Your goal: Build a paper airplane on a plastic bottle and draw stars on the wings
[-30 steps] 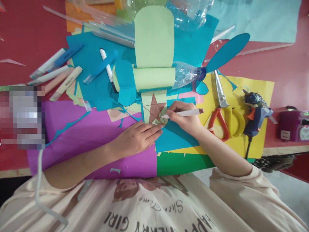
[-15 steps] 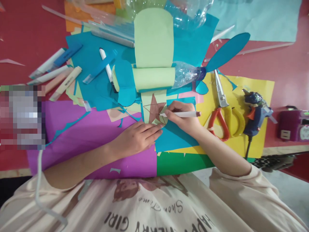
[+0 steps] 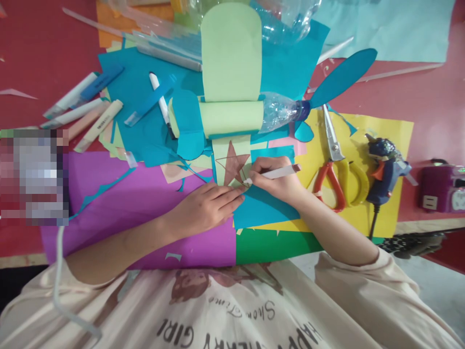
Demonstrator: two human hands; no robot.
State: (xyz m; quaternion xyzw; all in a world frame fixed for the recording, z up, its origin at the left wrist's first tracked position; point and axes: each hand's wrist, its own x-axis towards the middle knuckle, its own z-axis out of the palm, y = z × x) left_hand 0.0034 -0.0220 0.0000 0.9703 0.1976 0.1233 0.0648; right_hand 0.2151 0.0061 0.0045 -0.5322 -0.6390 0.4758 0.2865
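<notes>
My right hand [image 3: 278, 182] is closed on a white marker [image 3: 281, 171], whose tip rests on the light green paper wing [image 3: 232, 162] at the lower right point of a brown star [image 3: 232, 162]. My left hand [image 3: 205, 206] lies flat with fingers stretched out, pressing the wing's lower edge against the purple paper [image 3: 145, 208]. The wing belongs to a model plane made of a clear plastic bottle [image 3: 279, 111] wrapped in green paper, with a blue paper propeller [image 3: 339, 77].
Several markers [image 3: 87, 106] lie at the left on red table and blue paper. Red-handled scissors [image 3: 329, 160] and a blue glue gun [image 3: 385, 167] rest on yellow paper at the right. A purple device [image 3: 441, 186] sits at the far right edge.
The marker tip has slid down along the star's lower right point and the pen's tail has tilted up slightly. My left hand has stayed put.
</notes>
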